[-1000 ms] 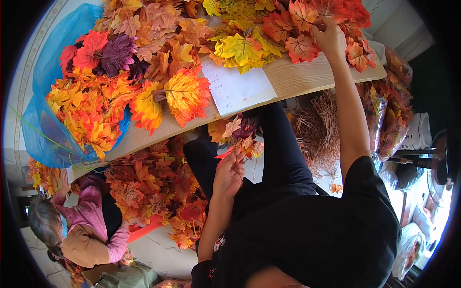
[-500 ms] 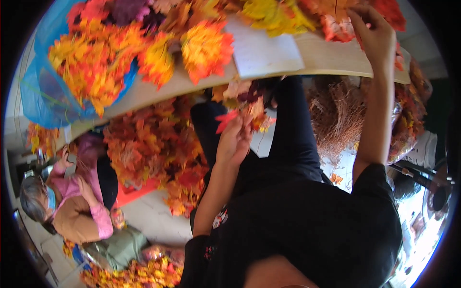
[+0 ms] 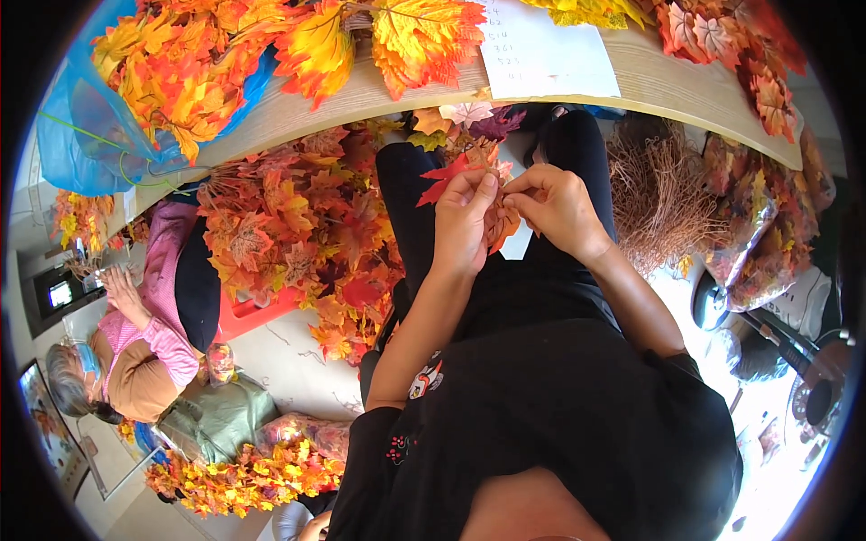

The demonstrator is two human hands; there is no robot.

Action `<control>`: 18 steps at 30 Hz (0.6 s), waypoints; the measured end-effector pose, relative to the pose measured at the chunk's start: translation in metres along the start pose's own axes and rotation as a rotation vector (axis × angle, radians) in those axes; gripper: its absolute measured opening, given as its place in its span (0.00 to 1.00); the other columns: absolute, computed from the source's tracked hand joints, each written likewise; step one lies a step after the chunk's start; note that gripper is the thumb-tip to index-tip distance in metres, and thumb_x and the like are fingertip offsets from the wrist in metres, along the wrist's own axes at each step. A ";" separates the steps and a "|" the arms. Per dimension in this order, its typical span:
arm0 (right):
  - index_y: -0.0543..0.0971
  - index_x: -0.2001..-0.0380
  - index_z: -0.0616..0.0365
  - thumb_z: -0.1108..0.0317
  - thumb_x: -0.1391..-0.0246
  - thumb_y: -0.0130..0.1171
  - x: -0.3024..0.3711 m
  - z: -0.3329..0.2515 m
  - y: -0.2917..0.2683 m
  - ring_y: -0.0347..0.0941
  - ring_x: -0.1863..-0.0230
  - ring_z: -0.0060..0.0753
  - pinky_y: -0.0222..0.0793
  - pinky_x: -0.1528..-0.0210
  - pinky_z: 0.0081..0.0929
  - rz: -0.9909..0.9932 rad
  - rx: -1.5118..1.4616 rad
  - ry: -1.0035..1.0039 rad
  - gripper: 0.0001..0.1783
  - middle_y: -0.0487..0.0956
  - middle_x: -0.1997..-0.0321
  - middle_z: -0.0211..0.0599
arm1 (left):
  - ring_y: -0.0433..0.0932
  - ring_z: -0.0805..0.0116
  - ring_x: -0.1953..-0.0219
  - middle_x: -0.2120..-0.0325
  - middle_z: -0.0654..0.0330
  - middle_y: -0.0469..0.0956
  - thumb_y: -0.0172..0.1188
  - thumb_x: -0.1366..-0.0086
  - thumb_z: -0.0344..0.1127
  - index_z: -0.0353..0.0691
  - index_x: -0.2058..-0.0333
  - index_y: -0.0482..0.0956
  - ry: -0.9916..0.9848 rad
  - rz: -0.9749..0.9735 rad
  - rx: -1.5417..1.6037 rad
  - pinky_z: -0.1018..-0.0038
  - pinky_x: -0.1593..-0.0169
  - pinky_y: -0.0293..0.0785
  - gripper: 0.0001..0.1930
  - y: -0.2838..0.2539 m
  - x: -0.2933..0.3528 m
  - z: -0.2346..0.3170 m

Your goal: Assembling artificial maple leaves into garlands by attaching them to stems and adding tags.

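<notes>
Over my lap, my left hand (image 3: 465,216) is closed around a string of artificial maple leaves. A red leaf (image 3: 442,178) sticks out beside its fingers. Beyond the hand, a pale pink leaf (image 3: 465,112) and a dark purple leaf (image 3: 497,124) hang below the table edge. An orange leaf (image 3: 502,227) shows between my two hands. My right hand (image 3: 561,209) meets the left one, its thumb and fingertips pinched together at the string. What exactly sits in that pinch is too small to make out.
The wooden table (image 3: 658,86) ahead carries orange-yellow leaf bunches (image 3: 424,41), a paper sheet (image 3: 548,54) and red leaves (image 3: 771,95). A large leaf heap (image 3: 298,225) stands left, brown twigs (image 3: 663,194) and bagged leaves (image 3: 758,216) right. Another person (image 3: 149,347) sits at left.
My right hand has come down from the leaves on the table's far right to join my left hand at the leaf string. The left hand still grips it. The view has shifted slightly.
</notes>
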State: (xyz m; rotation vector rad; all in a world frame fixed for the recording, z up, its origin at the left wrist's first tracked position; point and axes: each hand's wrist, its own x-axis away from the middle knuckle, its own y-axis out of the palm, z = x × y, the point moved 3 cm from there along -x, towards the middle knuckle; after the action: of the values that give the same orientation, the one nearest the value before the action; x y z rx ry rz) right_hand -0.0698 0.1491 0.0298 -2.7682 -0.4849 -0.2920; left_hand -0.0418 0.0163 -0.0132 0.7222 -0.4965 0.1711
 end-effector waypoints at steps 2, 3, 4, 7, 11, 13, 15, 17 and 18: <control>0.78 0.73 0.66 0.76 0.55 0.59 0.000 0.003 0.001 0.68 0.85 0.18 0.62 0.84 0.18 -0.002 -0.042 -0.012 0.05 0.74 0.80 0.35 | 0.75 0.76 0.70 0.69 0.62 0.75 0.55 0.38 0.33 0.38 0.64 0.72 0.001 0.025 -0.007 0.82 0.70 0.72 0.07 0.000 0.000 -0.001; 0.77 0.73 0.67 0.76 0.52 0.58 0.000 0.003 0.002 0.66 0.85 0.14 0.58 0.86 0.15 0.000 -0.085 -0.025 0.04 0.73 0.80 0.31 | 0.75 0.76 0.70 0.69 0.62 0.75 0.55 0.38 0.33 0.38 0.64 0.72 0.002 0.027 -0.008 0.82 0.70 0.72 0.07 0.000 0.000 -0.001; 0.77 0.73 0.67 0.76 0.52 0.58 0.000 0.004 0.002 0.66 0.85 0.14 0.58 0.86 0.15 -0.001 -0.087 -0.025 0.04 0.73 0.80 0.31 | 0.74 0.77 0.72 0.70 0.63 0.75 0.55 0.38 0.32 0.37 0.64 0.72 0.016 0.017 -0.006 0.83 0.71 0.71 0.06 0.002 0.000 -0.001; 0.77 0.73 0.67 0.76 0.52 0.58 -0.001 0.004 0.001 0.65 0.85 0.13 0.59 0.85 0.14 0.022 -0.068 -0.063 0.04 0.73 0.80 0.31 | 0.73 0.78 0.73 0.70 0.63 0.75 0.55 0.38 0.30 0.36 0.65 0.72 0.044 0.011 -0.013 0.84 0.73 0.71 0.05 0.005 0.001 0.000; 0.77 0.73 0.67 0.76 0.52 0.58 0.001 -0.001 -0.001 0.66 0.85 0.13 0.59 0.85 0.15 0.031 -0.026 -0.106 0.05 0.73 0.80 0.31 | 0.73 0.79 0.74 0.71 0.62 0.75 0.54 0.38 0.30 0.35 0.65 0.72 0.065 0.029 -0.005 0.85 0.73 0.70 0.05 0.007 0.002 0.002; 0.77 0.73 0.67 0.75 0.53 0.58 0.000 0.000 -0.002 0.66 0.85 0.13 0.59 0.85 0.15 0.030 -0.019 -0.099 0.05 0.73 0.80 0.31 | 0.73 0.79 0.74 0.71 0.62 0.75 0.54 0.38 0.30 0.35 0.65 0.72 0.053 0.046 -0.009 0.85 0.73 0.70 0.05 0.008 0.002 0.002; 0.78 0.73 0.67 0.74 0.53 0.59 -0.001 0.002 -0.001 0.66 0.85 0.13 0.59 0.85 0.15 0.039 0.002 -0.121 0.05 0.73 0.82 0.31 | 0.73 0.79 0.74 0.71 0.62 0.75 0.54 0.38 0.30 0.35 0.65 0.72 0.044 0.064 -0.013 0.85 0.73 0.70 0.05 0.006 0.001 0.001; 0.77 0.73 0.67 0.74 0.53 0.59 -0.002 -0.002 -0.001 0.66 0.85 0.13 0.59 0.85 0.14 0.024 0.013 -0.095 0.06 0.73 0.83 0.30 | 0.73 0.80 0.75 0.72 0.63 0.75 0.54 0.38 0.29 0.35 0.66 0.72 0.099 0.023 -0.076 0.85 0.72 0.71 0.05 0.003 -0.001 0.001; 0.77 0.73 0.66 0.73 0.52 0.59 -0.003 -0.002 -0.002 0.66 0.85 0.13 0.59 0.85 0.14 0.015 0.027 -0.069 0.06 0.73 0.84 0.29 | 0.73 0.80 0.75 0.72 0.63 0.75 0.54 0.38 0.29 0.35 0.66 0.72 0.100 0.020 -0.077 0.85 0.72 0.71 0.05 0.004 -0.001 0.001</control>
State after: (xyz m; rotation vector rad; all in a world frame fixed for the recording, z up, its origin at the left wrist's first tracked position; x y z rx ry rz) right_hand -0.0736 0.1489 0.0314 -2.7624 -0.4808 -0.1850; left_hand -0.0441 0.0186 -0.0110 0.6305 -0.4131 0.2044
